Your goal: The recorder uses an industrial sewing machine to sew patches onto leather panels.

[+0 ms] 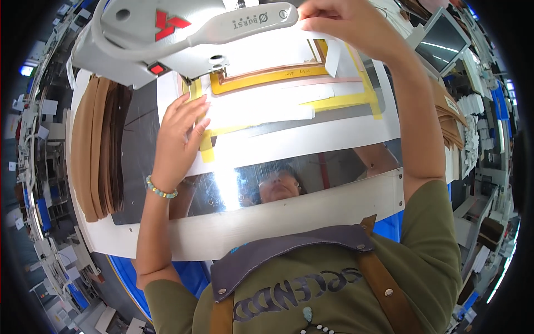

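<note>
A grey lamp head [250,23] on a bent flexible neck hangs over the work area. My right hand [345,22] is raised at its right end, thumb and fingers closed in a pinch around the tip. Below lies a white sheet [256,114] with strips of yellow tape, and on it a yellow-edged frame [270,80] with a brown inner border. My left hand [183,128], wearing a beaded bracelet, rests near the sheet's left taped edge, fingers stretched out and slightly apart, holding nothing. Glare from the lamp hides part of the frame and sheet.
A white machine head [133,42] with a red switch stands at the upper left. Stacked brown pieces [100,147] lie left of the sheet; more brown pieces [448,114] lie at right. A shiny metal plate [328,172] runs along the near table edge. A screen [442,42] stands upper right.
</note>
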### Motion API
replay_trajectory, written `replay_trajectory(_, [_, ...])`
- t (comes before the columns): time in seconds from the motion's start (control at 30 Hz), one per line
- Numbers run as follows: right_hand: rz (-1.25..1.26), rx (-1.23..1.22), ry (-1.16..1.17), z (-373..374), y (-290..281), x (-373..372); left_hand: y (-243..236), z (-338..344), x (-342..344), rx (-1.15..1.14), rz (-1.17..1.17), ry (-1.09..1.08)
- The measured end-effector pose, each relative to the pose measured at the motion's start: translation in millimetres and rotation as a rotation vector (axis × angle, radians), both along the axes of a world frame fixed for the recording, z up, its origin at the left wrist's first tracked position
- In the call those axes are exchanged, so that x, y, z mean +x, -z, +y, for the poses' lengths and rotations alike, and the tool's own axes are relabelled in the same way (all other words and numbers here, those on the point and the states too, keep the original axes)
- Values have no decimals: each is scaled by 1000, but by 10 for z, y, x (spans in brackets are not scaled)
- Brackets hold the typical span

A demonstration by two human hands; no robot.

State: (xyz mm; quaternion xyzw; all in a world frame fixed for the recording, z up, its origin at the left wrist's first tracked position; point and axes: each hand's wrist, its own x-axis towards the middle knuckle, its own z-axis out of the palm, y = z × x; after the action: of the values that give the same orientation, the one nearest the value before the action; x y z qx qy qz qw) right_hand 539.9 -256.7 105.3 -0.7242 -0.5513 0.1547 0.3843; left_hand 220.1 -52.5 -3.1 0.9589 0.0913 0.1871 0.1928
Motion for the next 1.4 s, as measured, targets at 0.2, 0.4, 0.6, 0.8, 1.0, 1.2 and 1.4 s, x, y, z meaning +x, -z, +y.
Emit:
replay_trajectory(0.2, [-21,-335,-79,486,656,159,175,158,154,62,186,70])
replay_trajectory(0.4, [104,-323,-100,698,999,45,189,182,261,163,252,27])
replay_trajectory(0.6, [157,-318,-94,805,1032,-81,228,217,299,174,249,59])
replay_trajectory(0.8, [138,-254,-110,849,1105,-108,207,198,352,210,268,53])
replay_trajectory(1.0, [96,-237,-182,747,1008,302,257,171,369,211,235,42])
replay_trajectory(1.2, [-72,-479,-173,497,650,702,272,181,341,221,212,23])
replay_trajectory(1.4, [-144,-547,-133,316,656,576,291,200,339,264,263,4])
